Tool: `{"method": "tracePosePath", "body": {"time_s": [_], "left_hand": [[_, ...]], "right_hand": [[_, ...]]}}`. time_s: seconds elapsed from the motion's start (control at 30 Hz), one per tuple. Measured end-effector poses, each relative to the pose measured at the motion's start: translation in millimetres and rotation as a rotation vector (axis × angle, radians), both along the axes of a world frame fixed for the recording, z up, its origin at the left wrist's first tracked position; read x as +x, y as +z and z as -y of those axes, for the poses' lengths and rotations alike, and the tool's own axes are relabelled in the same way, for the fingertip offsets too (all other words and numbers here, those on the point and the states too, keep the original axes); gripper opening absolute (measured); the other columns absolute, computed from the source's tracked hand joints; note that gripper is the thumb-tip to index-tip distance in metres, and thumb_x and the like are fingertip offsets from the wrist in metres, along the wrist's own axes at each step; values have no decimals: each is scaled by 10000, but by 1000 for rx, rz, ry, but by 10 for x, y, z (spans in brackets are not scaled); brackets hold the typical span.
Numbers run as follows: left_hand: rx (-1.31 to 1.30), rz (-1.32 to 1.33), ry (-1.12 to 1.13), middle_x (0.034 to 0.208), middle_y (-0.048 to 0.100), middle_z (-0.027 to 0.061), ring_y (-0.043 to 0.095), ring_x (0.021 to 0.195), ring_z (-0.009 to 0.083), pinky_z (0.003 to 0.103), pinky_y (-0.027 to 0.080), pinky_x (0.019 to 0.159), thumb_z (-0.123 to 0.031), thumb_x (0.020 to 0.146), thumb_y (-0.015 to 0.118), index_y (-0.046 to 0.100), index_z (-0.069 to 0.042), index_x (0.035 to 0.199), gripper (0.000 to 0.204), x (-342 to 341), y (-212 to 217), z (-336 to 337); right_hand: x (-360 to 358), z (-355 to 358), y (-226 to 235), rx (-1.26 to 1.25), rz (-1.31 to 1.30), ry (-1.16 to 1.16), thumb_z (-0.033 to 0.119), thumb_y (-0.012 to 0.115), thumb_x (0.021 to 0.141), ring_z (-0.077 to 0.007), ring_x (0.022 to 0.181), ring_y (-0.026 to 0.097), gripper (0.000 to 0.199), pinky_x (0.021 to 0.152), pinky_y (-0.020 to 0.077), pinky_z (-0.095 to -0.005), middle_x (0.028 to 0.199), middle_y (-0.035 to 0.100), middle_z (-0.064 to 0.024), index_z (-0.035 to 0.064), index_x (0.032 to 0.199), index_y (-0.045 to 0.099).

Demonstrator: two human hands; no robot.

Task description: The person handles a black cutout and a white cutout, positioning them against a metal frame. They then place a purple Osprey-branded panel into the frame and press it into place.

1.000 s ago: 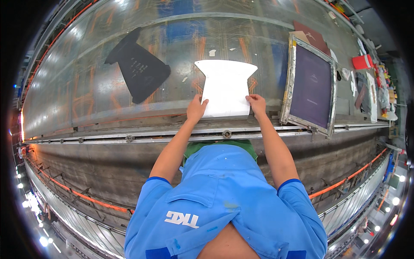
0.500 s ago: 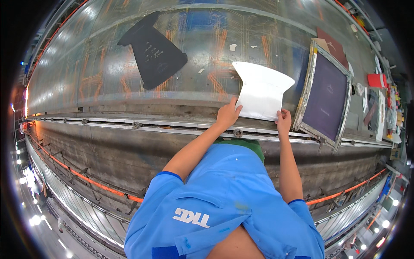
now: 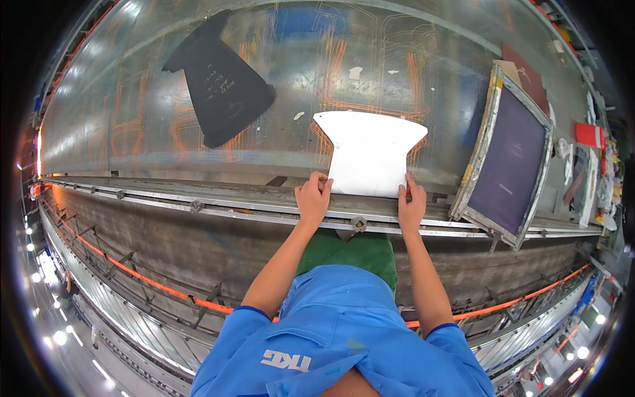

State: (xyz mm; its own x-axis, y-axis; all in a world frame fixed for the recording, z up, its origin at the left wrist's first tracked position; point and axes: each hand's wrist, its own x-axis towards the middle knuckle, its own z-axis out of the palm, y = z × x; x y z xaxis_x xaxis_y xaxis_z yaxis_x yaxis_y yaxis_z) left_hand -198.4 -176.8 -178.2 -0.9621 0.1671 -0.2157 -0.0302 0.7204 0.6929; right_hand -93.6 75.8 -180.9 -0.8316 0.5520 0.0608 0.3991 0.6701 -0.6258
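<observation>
Nearest the camera, the person's blue short-sleeved shirt fills the lower frame, with both bare forearms reaching up over a metal rail (image 3: 264, 208) that runs along the near edge of the long glossy bench (image 3: 132, 132). The left hand (image 3: 313, 197) curls its fingers closed over the near left corner of a flat white fabric panel with a flared far end (image 3: 370, 152), and the right hand (image 3: 411, 206) pinches the near right corner; each grip is closed on the panel's near hem, thumbs on top as far as can be seen. The panel lies flat on the bench just beyond the rail, slightly askew. Just to its right leans a metal-framed printing screen with dark purple mesh (image 3: 509, 155), its lower corner near the right hand. Farther off to the left lies a black flared fabric piece (image 3: 221, 86), well apart. Small white scraps (image 3: 355, 71) dot the surface beyond. The risk here seems to be uneven pull from the two corners, which could wrinkle or skew the panel, or drag its edge against the screen frame.
</observation>
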Motion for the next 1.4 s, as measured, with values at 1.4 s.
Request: {"method": "tracePosePath", "body": {"time_s": [1.4], "left_hand": [[83,81,133,790,511,16,438,704,118,279,389,647,-243,871,815,729,-1,886,257,-567,241,-416]], "right_hand": [[-483,-304,217,-384,125,-274,215,797,849,-203,771,566,176,756,489,-351,825,668,-44,48,868,745]]}}
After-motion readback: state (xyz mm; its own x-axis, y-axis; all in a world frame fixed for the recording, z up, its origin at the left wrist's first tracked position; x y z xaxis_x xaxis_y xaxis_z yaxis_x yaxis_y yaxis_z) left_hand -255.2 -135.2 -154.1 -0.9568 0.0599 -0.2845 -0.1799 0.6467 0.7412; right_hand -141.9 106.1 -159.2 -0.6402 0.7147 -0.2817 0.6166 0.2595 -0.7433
